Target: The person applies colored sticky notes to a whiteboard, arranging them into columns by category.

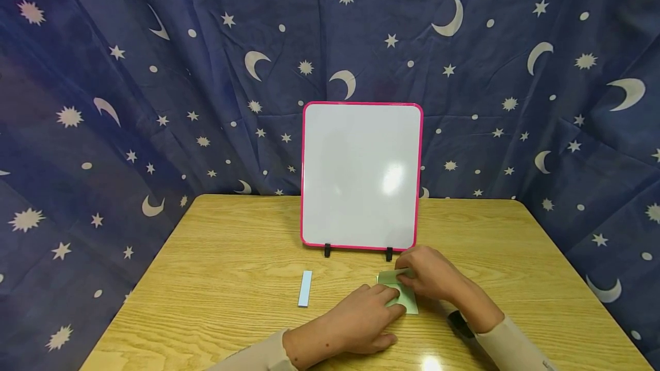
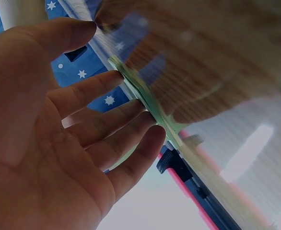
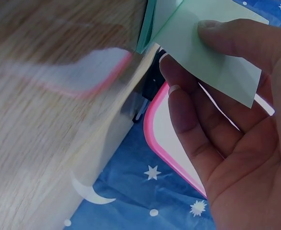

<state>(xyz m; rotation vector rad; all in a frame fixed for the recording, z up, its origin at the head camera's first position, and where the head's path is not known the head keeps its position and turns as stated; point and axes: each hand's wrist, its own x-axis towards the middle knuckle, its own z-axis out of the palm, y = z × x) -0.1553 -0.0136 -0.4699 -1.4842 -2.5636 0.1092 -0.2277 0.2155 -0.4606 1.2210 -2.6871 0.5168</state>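
A pale green sticky-note pad (image 1: pixel 407 304) lies on the table a little right of the middle. My left hand (image 1: pixel 363 318) rests its fingertips on the pad, the fingers nearly straight in the left wrist view. From the far side, my right hand (image 1: pixel 429 272) pinches the top sheet (image 3: pixel 227 64) between thumb and fingers. That sheet is lifted and bent up from the pad, while its lower part stays over the stack. A narrow light blue strip (image 1: pixel 305 289) lies on the table, left of both hands.
Behind the pad, a whiteboard (image 1: pixel 361 176) with a pink frame stands upright on black feet (image 1: pixel 389 253). A dark blue curtain (image 1: pixel 232 107) with moons and stars hangs behind the wooden table (image 1: pixel 222 262). A dark band (image 1: pixel 460 324) sits at my right wrist.
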